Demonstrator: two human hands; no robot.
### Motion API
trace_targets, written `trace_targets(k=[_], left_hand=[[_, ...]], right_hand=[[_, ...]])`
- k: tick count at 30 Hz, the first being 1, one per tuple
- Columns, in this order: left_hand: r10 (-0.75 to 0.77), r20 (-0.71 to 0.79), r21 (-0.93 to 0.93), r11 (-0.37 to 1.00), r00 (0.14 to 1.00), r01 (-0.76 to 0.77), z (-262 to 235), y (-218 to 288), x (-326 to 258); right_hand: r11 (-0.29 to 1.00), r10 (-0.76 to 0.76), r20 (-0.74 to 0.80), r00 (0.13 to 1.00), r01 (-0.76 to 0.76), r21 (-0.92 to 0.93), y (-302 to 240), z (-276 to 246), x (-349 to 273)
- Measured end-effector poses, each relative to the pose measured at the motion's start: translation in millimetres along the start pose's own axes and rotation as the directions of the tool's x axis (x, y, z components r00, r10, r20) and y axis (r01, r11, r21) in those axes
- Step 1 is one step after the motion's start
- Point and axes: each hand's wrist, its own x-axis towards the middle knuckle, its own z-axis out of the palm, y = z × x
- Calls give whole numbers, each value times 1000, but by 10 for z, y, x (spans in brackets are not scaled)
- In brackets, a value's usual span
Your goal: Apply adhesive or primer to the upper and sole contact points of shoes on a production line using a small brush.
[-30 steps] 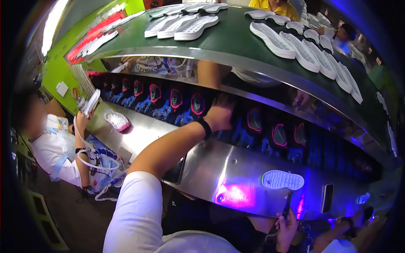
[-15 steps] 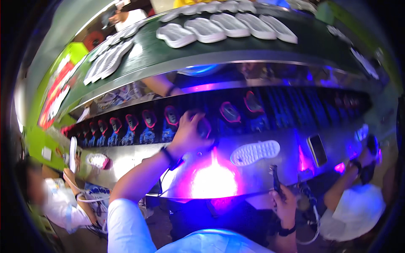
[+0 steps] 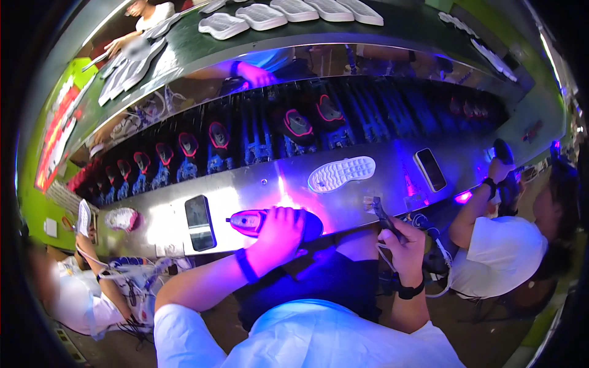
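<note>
Under pink-violet light at the bench's near edge, my left hand (image 3: 279, 236) is wrapped over a dark shoe upper (image 3: 313, 226) with a pink-edged opening. The upper lies on its side, its opening to the left and its dark end to the right; my fingers hide its middle. To the right, my right hand (image 3: 406, 248) grips a slim dark brush-like tool (image 3: 384, 216), its tip pointing up and left, with a pale cord or hose by the hand. Beyond both hands, a white shoe sole (image 3: 342, 173) rests on the metal bench (image 3: 270, 178), tread side up.
Behind the bench runs a dark rack (image 3: 257, 150) bearing several pink-edged uppers. Phones lie left (image 3: 200, 222) and right (image 3: 431, 170). White soles (image 3: 267, 16) line the green belt (image 3: 184, 58) above. Co-workers sit at left (image 3: 86, 294) and right (image 3: 506, 245).
My left hand has brought an upper from the rack down to the near bench edge. The brush-like tool stays in my right hand. The view has shifted, uncovering the left phone.
</note>
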Motion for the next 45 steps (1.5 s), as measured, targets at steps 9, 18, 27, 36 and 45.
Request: trace_targets(k=[9,18,27,36,45], left_hand=[[-235,-466,-454,891,853,-3,-79,-327,-659],[-384,-401,-546,829,832,120,377,273,-1644],[-285,-384,-508,860,878,57,654,231,-1904],[-236,-394,-500,866,888,8,806,105,-1927],[-210,-409,-483,876,888,-15,811,37,-1930]], right_hand=[[965,-103,80,991,119,-232,99,248,-301],[934,-50,443,895,199,-296,659,1335,70],[956,228,425,876,-119,-269,860,1660,-79],[939,338,473,814,-256,-230,868,1337,-687],[930,343,447,826,-234,-283,901,1691,-184]])
